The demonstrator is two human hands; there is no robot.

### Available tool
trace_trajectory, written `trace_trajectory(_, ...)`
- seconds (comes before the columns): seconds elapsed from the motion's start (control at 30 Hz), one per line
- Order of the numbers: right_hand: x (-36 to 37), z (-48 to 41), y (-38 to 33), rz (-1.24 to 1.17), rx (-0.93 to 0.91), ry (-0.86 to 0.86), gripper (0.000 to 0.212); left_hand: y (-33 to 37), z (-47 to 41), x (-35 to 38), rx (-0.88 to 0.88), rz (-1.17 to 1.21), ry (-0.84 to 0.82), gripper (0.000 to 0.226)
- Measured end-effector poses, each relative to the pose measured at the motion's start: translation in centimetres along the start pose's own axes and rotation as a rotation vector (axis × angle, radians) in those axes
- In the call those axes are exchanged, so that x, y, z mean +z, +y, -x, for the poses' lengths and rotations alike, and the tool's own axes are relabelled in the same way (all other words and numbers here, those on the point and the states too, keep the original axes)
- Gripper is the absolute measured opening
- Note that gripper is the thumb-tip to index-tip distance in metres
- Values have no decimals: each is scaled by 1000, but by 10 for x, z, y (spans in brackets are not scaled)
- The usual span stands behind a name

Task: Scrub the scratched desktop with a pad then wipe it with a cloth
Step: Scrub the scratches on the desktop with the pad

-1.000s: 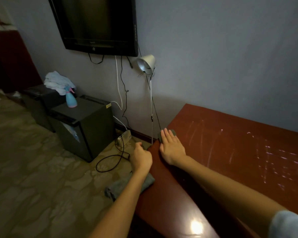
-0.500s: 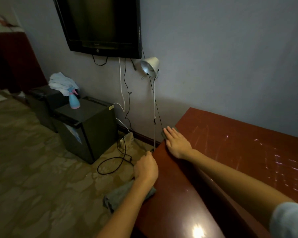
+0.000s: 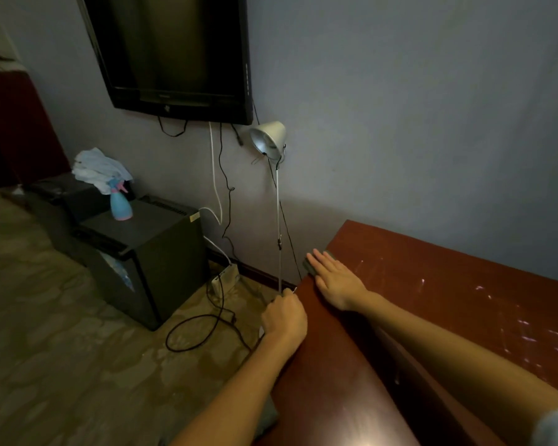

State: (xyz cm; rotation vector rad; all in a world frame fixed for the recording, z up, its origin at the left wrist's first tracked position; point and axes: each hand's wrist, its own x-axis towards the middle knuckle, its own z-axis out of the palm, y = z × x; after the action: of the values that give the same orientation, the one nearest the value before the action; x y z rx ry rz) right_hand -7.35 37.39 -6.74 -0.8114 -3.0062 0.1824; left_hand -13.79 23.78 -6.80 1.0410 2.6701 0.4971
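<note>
On the desk's (image 3: 448,284) far left corner, head view: the pad (image 3: 310,266) is lying right at the edge, close to the wall. It is looking dark grey, flat and oblong, with only its left end and far rim showing.

Surroundings: a floor lamp (image 3: 268,139) is standing just beside that corner, its thin pole running down between the desk edge and a trailing black cable (image 3: 203,326). A dark television (image 3: 174,53) is hanging on the wall above. A black cabinet (image 3: 149,252) is sitting on the patterned carpet (image 3: 55,355), carrying a blue spray bottle (image 3: 120,206) with a heap of pale rags (image 3: 99,167) behind it. A white power strip (image 3: 224,279) is lying by the skirting.

The right hand (image 3: 337,283) is covering most of the pad, grip wide, fingers straight and pressing flat. The left hand (image 3: 284,320) is curling at the desk's near left edge; what its grip is holding I cannot tell. A strip of grey cloth (image 3: 269,421) is showing under the left forearm.

Desk surface: reddish-brown, glossy, with pale scratches (image 3: 496,304) streaking across the right part.
</note>
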Motion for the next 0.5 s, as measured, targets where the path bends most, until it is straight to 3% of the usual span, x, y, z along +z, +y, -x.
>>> trace_trajectory(0.17,10,26,-6,-1,-122,48,61,13,-26,5,6,48,-9,41)
trace_trajectory(0.3,4,2,6,-32,-192,28,54,17,-40,14,7,57,14,44)
trace_trajectory(0.5,-6,-39,57,15,50,16,54,16,-41,18,11,51,72,50)
